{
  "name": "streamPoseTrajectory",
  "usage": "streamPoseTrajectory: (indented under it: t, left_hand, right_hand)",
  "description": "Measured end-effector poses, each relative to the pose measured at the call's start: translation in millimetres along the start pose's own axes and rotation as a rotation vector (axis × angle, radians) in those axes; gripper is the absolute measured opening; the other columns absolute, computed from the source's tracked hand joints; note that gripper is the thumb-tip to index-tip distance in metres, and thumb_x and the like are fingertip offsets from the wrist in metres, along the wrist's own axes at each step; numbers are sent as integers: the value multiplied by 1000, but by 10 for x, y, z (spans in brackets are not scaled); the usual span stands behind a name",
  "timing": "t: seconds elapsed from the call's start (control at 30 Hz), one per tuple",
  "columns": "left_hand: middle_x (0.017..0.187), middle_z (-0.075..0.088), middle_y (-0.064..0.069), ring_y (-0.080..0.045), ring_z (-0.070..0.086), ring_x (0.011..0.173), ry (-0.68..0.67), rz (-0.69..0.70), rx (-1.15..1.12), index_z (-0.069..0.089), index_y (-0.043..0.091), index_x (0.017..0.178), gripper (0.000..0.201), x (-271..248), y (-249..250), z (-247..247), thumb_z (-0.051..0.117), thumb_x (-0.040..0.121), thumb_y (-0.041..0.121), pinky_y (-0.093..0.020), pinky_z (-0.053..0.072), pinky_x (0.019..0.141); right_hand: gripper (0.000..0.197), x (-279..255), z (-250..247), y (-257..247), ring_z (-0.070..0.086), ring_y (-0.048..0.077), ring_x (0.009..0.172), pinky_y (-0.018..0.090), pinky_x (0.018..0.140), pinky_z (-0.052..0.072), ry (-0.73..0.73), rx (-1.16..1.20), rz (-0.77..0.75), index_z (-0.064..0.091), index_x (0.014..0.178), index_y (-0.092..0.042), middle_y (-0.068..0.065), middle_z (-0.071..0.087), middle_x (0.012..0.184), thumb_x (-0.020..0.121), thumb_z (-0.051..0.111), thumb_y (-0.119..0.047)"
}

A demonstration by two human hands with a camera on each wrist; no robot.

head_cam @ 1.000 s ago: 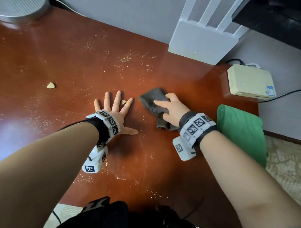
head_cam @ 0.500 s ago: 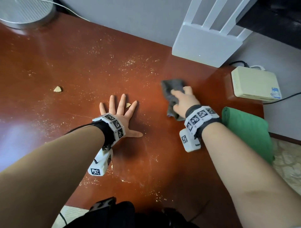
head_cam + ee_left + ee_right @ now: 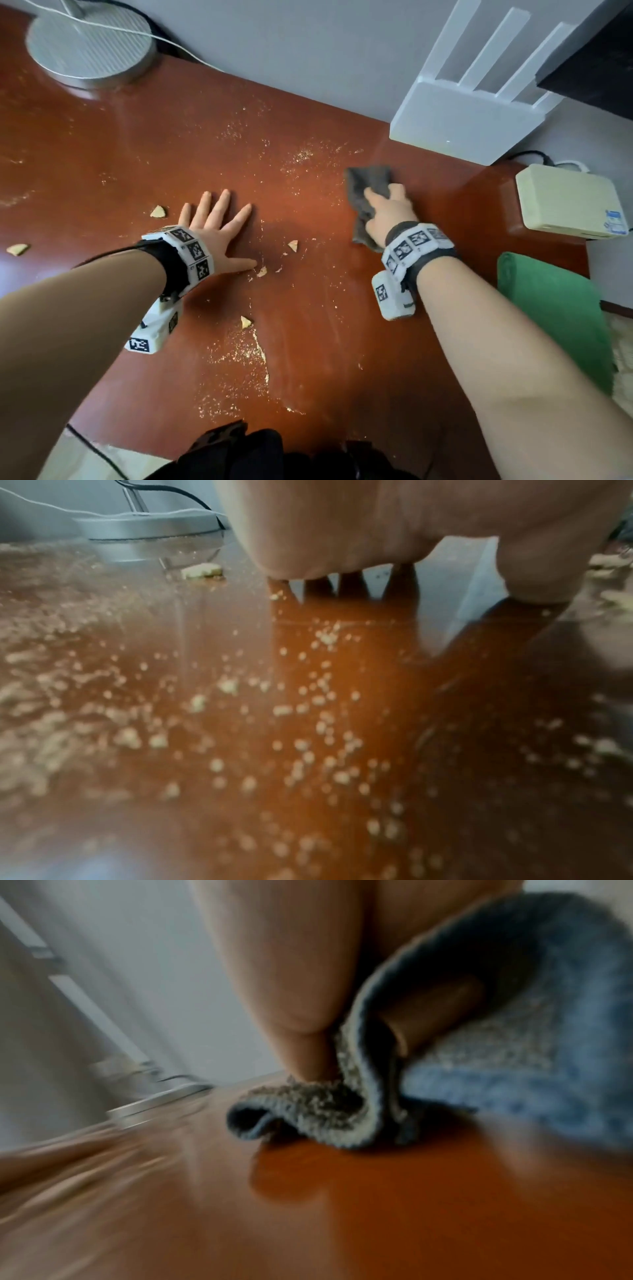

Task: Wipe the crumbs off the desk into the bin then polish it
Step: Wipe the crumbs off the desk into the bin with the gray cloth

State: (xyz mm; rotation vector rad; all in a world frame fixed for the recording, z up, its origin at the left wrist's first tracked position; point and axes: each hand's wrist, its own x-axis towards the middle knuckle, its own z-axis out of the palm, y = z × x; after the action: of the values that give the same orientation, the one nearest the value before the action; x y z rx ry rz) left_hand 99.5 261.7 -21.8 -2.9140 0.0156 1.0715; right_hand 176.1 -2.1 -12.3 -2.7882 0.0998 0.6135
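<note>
Fine crumbs [image 3: 239, 356] and several larger biscuit pieces [image 3: 293, 245] lie scattered over the glossy red-brown desk [image 3: 137, 137]. My left hand [image 3: 222, 236] lies flat on the desk with its fingers spread, one piece [image 3: 158, 212] just to its left. In the left wrist view the palm [image 3: 342, 534] hovers over blurred crumbs [image 3: 308, 696]. My right hand [image 3: 387, 212] grips a grey cloth [image 3: 368, 185] and presses it on the desk right of centre. The right wrist view shows the cloth [image 3: 479, 1069] folded round my fingers [image 3: 294, 988]. A green bin [image 3: 555, 315] stands past the desk's right edge.
A white router [image 3: 462, 126] stands against the wall at the back right, a cream box [image 3: 568, 202] with cables to its right. A round grey lamp base [image 3: 89, 44] with a white cord sits at the back left. Something black [image 3: 239, 455] lies at the near edge.
My right hand has slid the cloth away from the left hand, up and to the right. My left hand has shifted left, off the piece that lay between its fingers.
</note>
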Motion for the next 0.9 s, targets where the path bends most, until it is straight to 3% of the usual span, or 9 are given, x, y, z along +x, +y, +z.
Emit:
streamPoseTrajectory:
  t: [0.13, 0.27, 0.33, 0.4, 0.5, 0.6, 0.67, 0.8, 0.9]
  left_hand:
    - [148, -37, 0, -29, -28, 139, -11, 7, 16, -32, 41, 137, 102, 73, -13, 4, 31, 70, 85, -53, -9, 114]
    - [147, -39, 0, -31, -29, 138, -42, 2, 16, -34, 42, 135, 105, 126, -30, -2, 33, 67, 86, -56, -9, 113]
    - [146, -40, 1, -31, -29, 138, -51, -1, 14, -35, 43, 134, 108, 152, -40, -8, 35, 66, 87, -57, -9, 112]
    - [145, -42, 1, -31, -31, 137, -62, -6, 9, -37, 44, 132, 109, 162, -43, -15, 37, 65, 87, -57, -9, 112]
    - [145, -43, 2, -31, -31, 137, -68, -10, -1, -37, 44, 132, 111, 171, -36, -37, 39, 64, 87, -57, -10, 112]
    - [144, -44, 2, -31, -32, 137, -74, -13, -5, -37, 43, 133, 112, 167, -27, -52, 40, 63, 87, -58, -10, 111]
    - [144, -44, 2, -31, -32, 136, -74, -12, -3, -36, 43, 133, 113, 166, -29, -51, 41, 63, 87, -58, -11, 111]
    - [144, -43, 2, -31, -32, 137, -89, -17, -8, -37, 44, 132, 112, 157, -28, -60, 41, 64, 86, -57, -10, 111]
    - [144, -44, 3, -30, -33, 137, -90, -20, -25, -37, 45, 132, 113, 171, -24, -66, 42, 63, 86, -57, -11, 112]
  right_hand:
    - [55, -149, 122, -269, 32, 23, 134, 25, 110, 25, -167, -2, -315, 37, 143, -25, 5, 16, 151, 92, 44, -5]
    - [55, 244, -176, -55, 40, 28, 127, 28, 112, 28, 134, 182, -18, 37, 143, -24, 9, 19, 146, 91, 46, -6]
    - [54, 426, -244, -3, 41, 33, 126, 35, 111, 32, 148, 134, 169, 35, 144, -24, 10, 19, 146, 93, 46, -12]
    - [53, 477, -204, -79, 39, 34, 126, 38, 109, 34, 98, 34, 209, 35, 143, -26, 10, 19, 146, 93, 47, -14]
    - [55, 377, -69, -333, 34, 32, 129, 35, 109, 35, 19, -28, -86, 38, 140, -29, 7, 17, 146, 90, 48, -9]
    - [57, 165, 52, -584, 40, 20, 123, 22, 100, 34, -211, -74, -413, 40, 140, -29, 1, 18, 149, 89, 46, -4]
    - [58, 153, 6, -638, 41, 18, 123, 16, 91, 31, -293, -110, -487, 40, 140, -30, 2, 19, 150, 90, 43, -1]
    - [54, 545, -258, -535, 39, 23, 130, 24, 106, 30, 72, 93, -223, 39, 141, -25, 5, 19, 150, 92, 44, -5]
    - [53, 742, -267, -535, 36, 32, 129, 35, 108, 31, 93, -48, 41, 34, 143, -24, 9, 14, 151, 93, 45, -11]
